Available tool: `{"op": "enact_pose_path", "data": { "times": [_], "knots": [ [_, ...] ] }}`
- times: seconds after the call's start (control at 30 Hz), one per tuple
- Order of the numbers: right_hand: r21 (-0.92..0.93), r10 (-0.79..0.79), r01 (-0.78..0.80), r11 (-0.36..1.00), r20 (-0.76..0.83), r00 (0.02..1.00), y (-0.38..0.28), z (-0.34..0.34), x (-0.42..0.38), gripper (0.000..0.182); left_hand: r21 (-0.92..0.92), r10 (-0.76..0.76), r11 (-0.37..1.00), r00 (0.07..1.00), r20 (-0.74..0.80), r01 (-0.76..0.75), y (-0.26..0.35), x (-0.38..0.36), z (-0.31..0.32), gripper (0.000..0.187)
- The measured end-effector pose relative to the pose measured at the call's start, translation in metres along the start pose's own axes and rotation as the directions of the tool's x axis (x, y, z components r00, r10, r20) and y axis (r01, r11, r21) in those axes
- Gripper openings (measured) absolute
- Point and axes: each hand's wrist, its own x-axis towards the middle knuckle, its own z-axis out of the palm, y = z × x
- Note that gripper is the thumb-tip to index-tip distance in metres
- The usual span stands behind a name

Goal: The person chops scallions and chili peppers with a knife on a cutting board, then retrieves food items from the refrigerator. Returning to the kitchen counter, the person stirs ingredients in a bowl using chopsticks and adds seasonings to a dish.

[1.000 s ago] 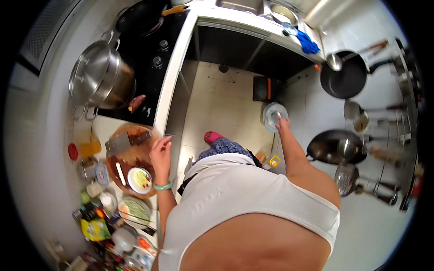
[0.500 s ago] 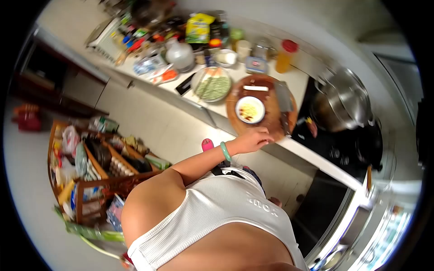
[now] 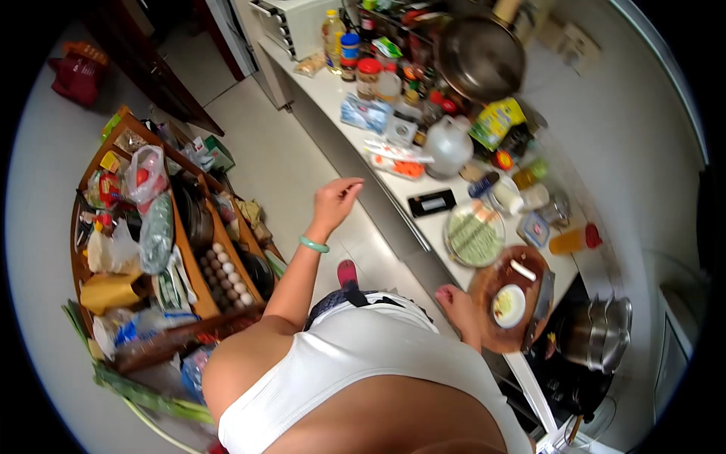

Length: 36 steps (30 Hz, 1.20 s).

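My left hand (image 3: 336,203), with a green bangle (image 3: 314,244) on the wrist, hangs over the floor in front of the counter. Its fingers are drawn together, with nothing visible in them. Close to the counter edge, my right hand (image 3: 457,306) is loosely curled beside the round wooden cutting board (image 3: 495,281); I see nothing in it. On the board stand a white bowl (image 3: 509,306) with pale yellow bits, a white stick-shaped piece (image 3: 522,270) and a cleaver (image 3: 541,299). A plate of green and orange food (image 3: 475,233) sits beside the board.
A black phone-like slab (image 3: 432,203) lies near the counter edge. Bottles, jars and a plastic jug (image 3: 449,147) crowd the back. A steel pot (image 3: 597,333) stands on the black stove. Left of me is a wooden rack (image 3: 193,276) with eggs and bags.
My view has turned left. My left hand has moved from the cutting board's edge to above the floor. My right hand now shows beside the board.
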Motion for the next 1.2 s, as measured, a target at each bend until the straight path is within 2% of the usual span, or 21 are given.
{"op": "enact_pose_path", "data": {
  "times": [0.13, 0.2, 0.23, 0.33, 0.37, 0.4, 0.47, 0.6, 0.67, 0.7, 0.73, 0.8, 0.83, 0.87, 0.93, 1.0, 1.03, 1.07, 1.13, 1.17, 1.2],
  "knots": [
    [0.070, -0.209, 0.200, 0.977, 0.156, 0.965, -0.112, 0.038, 0.115, 0.027, -0.016, -0.069, 0.998, 0.969, -0.238, 0.067, -0.079, 0.068, -0.093, 0.012],
    [-0.090, -0.274, 0.304, 0.948, 0.251, 0.928, -0.168, 0.051, 0.156, 0.029, -0.149, -0.341, 0.939, 0.889, -0.307, 0.309, -0.112, 0.094, -0.132, 0.018],
    [-0.136, -0.309, 0.360, 0.923, 0.295, 0.904, -0.186, 0.058, 0.177, 0.029, -0.147, -0.333, 0.942, 0.889, -0.313, 0.301, -0.126, 0.107, -0.146, 0.018],
    [-0.103, -0.361, 0.412, 0.905, 0.325, 0.874, -0.218, 0.085, 0.236, 0.035, 0.089, -0.349, 0.901, 0.831, -0.433, 0.424, -0.183, 0.137, -0.171, 0.035],
    [0.097, -0.122, 0.100, 0.990, 0.253, 0.960, -0.223, 0.092, 0.255, 0.040, 0.209, -0.365, 0.853, 0.832, -0.419, 0.479, -0.207, 0.146, -0.172, 0.044],
    [0.312, 0.152, -0.223, 0.923, 0.235, 0.960, -0.225, 0.100, 0.271, 0.046, 0.332, -0.382, 0.789, 0.836, -0.394, 0.517, -0.234, 0.151, -0.172, 0.053],
    [0.571, 0.431, -0.430, 0.699, 0.144, 0.891, -0.195, 0.108, 0.312, 0.062, 0.249, -0.463, 0.806, 0.834, -0.300, 0.537, -0.286, 0.166, -0.176, 0.062],
    [0.638, 0.692, -0.487, 0.597, -0.100, 0.715, -0.147, 0.119, 0.370, 0.067, 0.158, -0.650, 0.710, 0.725, -0.227, 0.686, -0.374, 0.199, -0.198, 0.060],
    [0.719, 0.725, -0.350, 0.600, -0.305, 0.617, -0.157, 0.134, 0.388, 0.059, 0.229, -0.770, 0.585, 0.622, -0.145, 0.778, -0.411, 0.217, -0.219, 0.058],
    [0.754, 0.814, -0.450, 0.478, -0.186, 0.550, -0.131, 0.141, 0.399, 0.054, 0.240, -0.771, 0.578, 0.618, -0.154, 0.780, -0.416, 0.229, -0.227, 0.054],
    [0.798, 0.807, -0.350, 0.491, -0.266, 0.527, -0.139, 0.144, 0.397, 0.047, 0.243, -0.776, 0.565, 0.608, -0.169, 0.788, -0.425, 0.242, -0.238, 0.054],
    [0.846, 0.892, -0.358, 0.394, -0.258, 0.370, -0.125, 0.152, 0.398, 0.041, 0.323, -0.751, 0.608, 0.657, -0.062, 0.725, -0.441, 0.269, -0.248, 0.051],
    [0.871, 0.854, -0.265, 0.413, -0.269, 0.446, -0.062, 0.171, 0.398, 0.044, 0.370, -0.750, 0.600, 0.660, -0.051, 0.710, -0.438, 0.289, -0.249, 0.046],
    [0.893, 0.906, -0.330, 0.306, -0.168, 0.388, -0.112, 0.147, 0.389, 0.049, 0.365, -0.748, 0.602, 0.661, -0.053, 0.710, -0.450, 0.307, -0.251, 0.046],
    [0.401, 0.650, -0.538, 0.742, -0.626, 0.431, -0.083, 0.156, 0.397, 0.055, 0.384, -0.662, 0.702, 0.748, 0.042, 0.599, -0.481, 0.334, -0.245, 0.043],
    [0.583, 0.670, -0.331, 0.742, -0.624, 0.403, -0.076, 0.174, 0.411, 0.035, 0.415, -0.594, 0.758, 0.795, 0.121, 0.503, -0.486, 0.370, -0.234, 0.040],
    [0.556, 0.665, -0.366, 0.746, -0.607, 0.435, -0.077, 0.177, 0.409, 0.039, 0.378, -0.544, 0.805, 0.822, 0.168, 0.456, -0.493, 0.385, -0.228, 0.039],
    [0.648, 0.789, -0.456, 0.611, -0.549, 0.276, -0.140, 0.160, 0.408, 0.042, 0.330, -0.488, 0.853, 0.843, 0.226, 0.405, -0.497, 0.399, -0.217, 0.038],
    [0.682, 0.849, -0.531, 0.503, -0.504, 0.158, -0.149, 0.159, 0.409, 0.046, 0.267, -0.384, 0.916, 0.844, 0.375, 0.299, -0.513, 0.429, -0.200, 0.034],
    [0.815, 0.828, -0.149, 0.560, -0.556, 0.068, -0.127, 0.180, 0.413, 0.043, 0.222, -0.329, 0.941, 0.853, 0.406, 0.257, -0.521, 0.439, -0.195, 0.031],
    [0.727, 0.830, -0.508, 0.463, -0.556, -0.039, -0.095, 0.190, 0.407, 0.034, 0.179, -0.279, 0.958, 0.860, 0.427, 0.222, -0.526, 0.446, -0.193, 0.027]
  ]
}}
